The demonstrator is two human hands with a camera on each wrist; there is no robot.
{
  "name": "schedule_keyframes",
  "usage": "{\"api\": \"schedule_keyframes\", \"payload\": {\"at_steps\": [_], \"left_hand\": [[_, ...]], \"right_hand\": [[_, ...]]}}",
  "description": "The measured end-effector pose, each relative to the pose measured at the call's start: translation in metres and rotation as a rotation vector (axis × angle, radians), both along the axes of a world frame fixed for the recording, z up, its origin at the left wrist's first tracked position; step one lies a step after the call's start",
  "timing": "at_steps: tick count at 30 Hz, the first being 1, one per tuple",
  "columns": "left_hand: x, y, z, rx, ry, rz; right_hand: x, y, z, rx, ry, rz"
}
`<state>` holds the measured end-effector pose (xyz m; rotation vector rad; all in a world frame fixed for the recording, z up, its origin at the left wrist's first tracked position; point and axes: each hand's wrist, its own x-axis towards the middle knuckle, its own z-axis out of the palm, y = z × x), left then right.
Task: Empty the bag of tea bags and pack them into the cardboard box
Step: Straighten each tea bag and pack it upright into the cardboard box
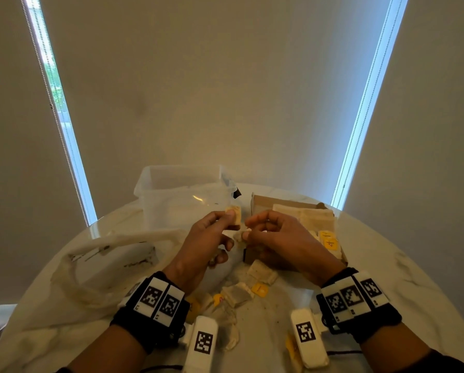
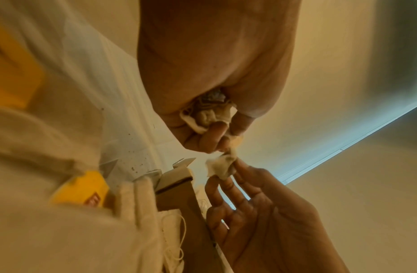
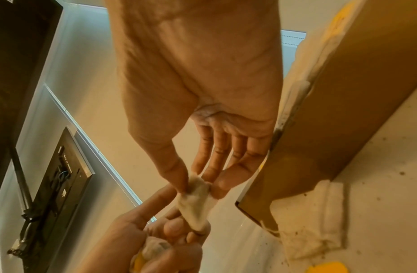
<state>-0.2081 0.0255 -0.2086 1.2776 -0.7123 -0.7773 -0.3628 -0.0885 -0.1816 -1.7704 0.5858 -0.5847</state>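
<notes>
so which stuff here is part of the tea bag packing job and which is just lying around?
Job:
- cardboard box, partly filled
- loose tea bags on the table
- emptied cloth bag
- tea bag pinched by right hand
- tea bags gripped by left hand

Lying about:
- clear plastic tub
- table

Stood at a round white marble tabletop (image 1: 403, 267) before closed beige roller blinds (image 1: 220, 84). Glowed with thin daylight through two window gaps (image 1: 60, 125) beside the blinds; hung with a bead chain (image 1: 41, 76) along the left gap.
</notes>
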Motion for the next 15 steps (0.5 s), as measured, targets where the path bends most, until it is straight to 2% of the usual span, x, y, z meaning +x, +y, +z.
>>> {"api": "schedule_keyframes", "payload": {"at_steps": [6,11,15], "left_hand": [[-0.0020,0.0019,0.0018,0.040,-0.073,-0.056],[-0.0018,0.0008,0.0040,0.019,0.026,-0.096],[-0.0037,0.0021,0.0033,0.022,-0.079,-0.071]], "right_hand": [[-0.0001,0.0002,0.0011,-0.115,-0.125,-0.072],[0.0004,-0.0017,-0.0011,-0.070,-0.164,-0.109],[0.0012,-0.0008,-0.0022,-0.109,-0.173,-0.136]]}}
